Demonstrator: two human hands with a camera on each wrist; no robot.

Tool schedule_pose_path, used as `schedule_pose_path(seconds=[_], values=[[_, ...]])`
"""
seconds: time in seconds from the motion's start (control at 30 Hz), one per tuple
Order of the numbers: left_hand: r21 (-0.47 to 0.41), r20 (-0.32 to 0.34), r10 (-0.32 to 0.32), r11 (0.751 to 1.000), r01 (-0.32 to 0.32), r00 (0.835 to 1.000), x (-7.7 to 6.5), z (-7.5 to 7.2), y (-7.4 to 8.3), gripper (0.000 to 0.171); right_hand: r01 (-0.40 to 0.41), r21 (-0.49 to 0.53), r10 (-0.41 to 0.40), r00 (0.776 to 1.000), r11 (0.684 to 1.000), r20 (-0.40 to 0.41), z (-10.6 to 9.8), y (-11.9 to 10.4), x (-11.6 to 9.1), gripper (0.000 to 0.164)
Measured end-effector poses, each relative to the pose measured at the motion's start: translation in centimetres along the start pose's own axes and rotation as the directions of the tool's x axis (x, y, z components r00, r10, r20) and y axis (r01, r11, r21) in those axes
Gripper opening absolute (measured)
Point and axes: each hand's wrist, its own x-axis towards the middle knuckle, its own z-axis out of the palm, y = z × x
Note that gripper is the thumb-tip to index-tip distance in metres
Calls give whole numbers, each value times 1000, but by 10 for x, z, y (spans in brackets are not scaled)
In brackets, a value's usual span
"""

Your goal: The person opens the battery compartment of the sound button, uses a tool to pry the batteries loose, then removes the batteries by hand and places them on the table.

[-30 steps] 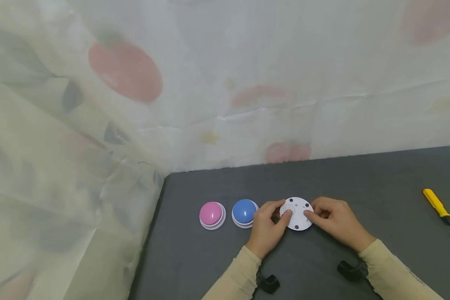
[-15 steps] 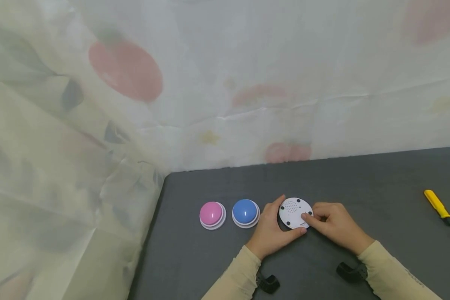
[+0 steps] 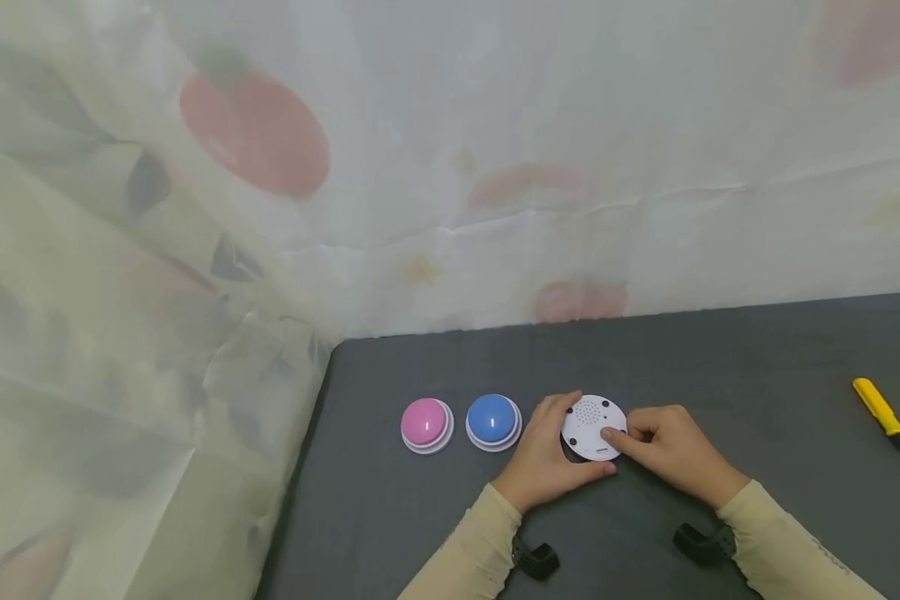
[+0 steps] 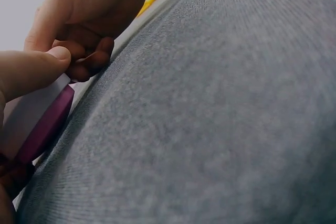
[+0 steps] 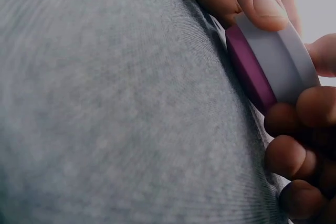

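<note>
A round push button (image 3: 589, 423) lies upside down on the dark table, its white underside with speaker holes and dark feet facing up. Both wrist views show its white base above a purple part (image 4: 50, 121) near the cloth. My left hand (image 3: 543, 462) grips it by the rim, fingers round the far left side and thumb (image 5: 266, 4) along the near edge. From the right, my right hand (image 3: 675, 454) pinches it, thumb on the underside and the other fingers curled at the side. Left of my hands stand a blue button (image 3: 492, 418) and a pink button (image 3: 424, 422), domes up.
At the right lies a screwdriver (image 3: 877, 407) with a yellow handle. The table (image 3: 390, 525) ends at the left beside a hanging patterned sheet (image 3: 157, 375), and another sheet covers the back. Black wrist cameras (image 3: 536, 562) sit under both forearms.
The upturned button has turned between my hands, its speaker holes shifting toward the far side. My left thumb has moved from its face to the near rim; my right thumb remains on the underside.
</note>
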Motion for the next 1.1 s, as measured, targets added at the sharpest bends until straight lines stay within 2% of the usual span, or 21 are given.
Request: schedule_pose_path(seconds=[0.1, 0.2, 0.33, 0.47, 0.6, 0.7, 0.73, 0.83, 0.87, 1.1], values=[[1, 3, -14, 1000, 14, 1000, 1, 1, -1, 102, -36, -15, 37, 999, 999, 12, -1, -2, 0, 58], [-9, 7, -39, 999, 39, 999, 1, 2, -1, 104, -55, -85, 56, 998, 995, 13, -3, -4, 0, 54], [-12, 7, -46, 999, 47, 999, 1, 3, -3, 103, -11, -209, 9, 1000, 978, -14, -5, -8, 0, 43], [-5, 6, -29, 1000, 29, 1000, 2, 3, -3, 102, 125, -274, -137, 990, 954, -25, -7, -10, 4, 34], [-13, 16, -17, 1000, 17, 1000, 2, 3, -2, 100, 309, -267, -316, 949, 913, 19, -9, -10, 9, 34], [-20, 22, -11, 1000, 11, 1000, 2, 2, -2, 99, 390, -252, -386, 920, 886, 67, -11, -11, 10, 15], [-20, 22, -8, 1000, 8, 1000, 2, 2, -3, 99, 408, -255, -402, 912, 876, 80, -12, -11, 11, 16], [-11, 16, 0, 1000, 0, 1000, 3, 3, -3, 99, 447, -288, -432, 894, 847, 118, -14, -13, 10, 45], [-6, 13, 3, 1000, -3, 1000, 3, 3, -3, 99, 457, -302, -439, 889, 837, 130, -14, -13, 10, 50], [33, -6, 29, 999, -29, 1000, 3, 4, -5, 98, 528, -384, -505, 847, 758, 169, -15, -17, 10, 54]])
